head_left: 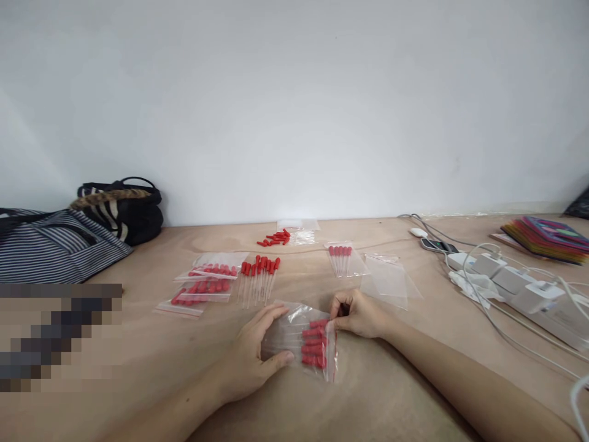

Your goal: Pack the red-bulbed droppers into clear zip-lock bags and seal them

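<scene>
A clear zip bag point(294, 334) lies on the table between my hands, with several red-capped droppers point(313, 344) inside, caps toward the right. My left hand point(262, 350) rests at the bag's left side, its thumb on the near part and its fingers spread along the far edge. At the bag's upper right corner, my right hand point(356, 313) pinches the zip edge between thumb and forefinger. Beyond my left hand lies a bunch of loose red-capped droppers point(260, 273). Filled bags point(207, 285) overlap to the left of them.
Another filled bag point(341, 259) and flat unfilled bags point(386, 279) lie beyond my right hand. Loose red caps point(275, 237) and clear tubes point(304, 236) are near the wall. Right: power strip point(524, 288), cables, colourful stack point(547, 238). Left: striped bag point(59, 245), black bag point(133, 212).
</scene>
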Available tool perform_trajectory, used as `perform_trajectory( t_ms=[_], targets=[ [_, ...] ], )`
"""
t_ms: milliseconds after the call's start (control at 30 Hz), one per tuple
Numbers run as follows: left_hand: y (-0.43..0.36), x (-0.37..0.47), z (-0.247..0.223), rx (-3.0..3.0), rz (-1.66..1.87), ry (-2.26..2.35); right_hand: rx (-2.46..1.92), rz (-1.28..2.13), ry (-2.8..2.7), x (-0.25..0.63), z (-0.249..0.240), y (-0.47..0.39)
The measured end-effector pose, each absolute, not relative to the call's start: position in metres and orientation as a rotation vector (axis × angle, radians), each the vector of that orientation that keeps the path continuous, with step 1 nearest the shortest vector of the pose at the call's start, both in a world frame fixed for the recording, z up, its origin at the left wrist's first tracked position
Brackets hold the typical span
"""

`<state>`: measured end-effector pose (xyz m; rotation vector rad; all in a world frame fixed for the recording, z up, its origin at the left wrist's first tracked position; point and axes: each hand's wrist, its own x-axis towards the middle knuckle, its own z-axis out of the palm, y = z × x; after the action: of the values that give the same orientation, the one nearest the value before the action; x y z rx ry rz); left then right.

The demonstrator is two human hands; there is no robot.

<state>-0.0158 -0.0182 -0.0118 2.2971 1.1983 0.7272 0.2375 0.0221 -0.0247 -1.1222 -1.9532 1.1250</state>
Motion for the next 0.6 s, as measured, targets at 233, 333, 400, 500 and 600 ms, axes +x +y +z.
perform_trajectory(
  t_ms=[233,333,400,500,600],
  targets=[
    [-0.023,-0.014,-0.007,2.310,0.714,1.209,-1.015,1.194,-2.052,0.246,-0.014,0.020],
    [-0.020,-0.016,-0.010,2.338,0.711,1.214,-1.078,1.194,-1.998,0.247,-0.018,0.021],
    [-0.019,-0.017,-0.012,2.360,0.710,1.208,-1.131,1.133,-1.964,0.245,-0.022,0.022],
    [-0.018,-0.016,-0.012,2.372,0.706,1.213,-1.183,1.012,-1.933,0.239,-0.027,0.022],
    [-0.019,-0.015,-0.012,2.359,0.711,1.222,-1.237,0.867,-1.927,0.235,-0.027,0.021]
  ],
)
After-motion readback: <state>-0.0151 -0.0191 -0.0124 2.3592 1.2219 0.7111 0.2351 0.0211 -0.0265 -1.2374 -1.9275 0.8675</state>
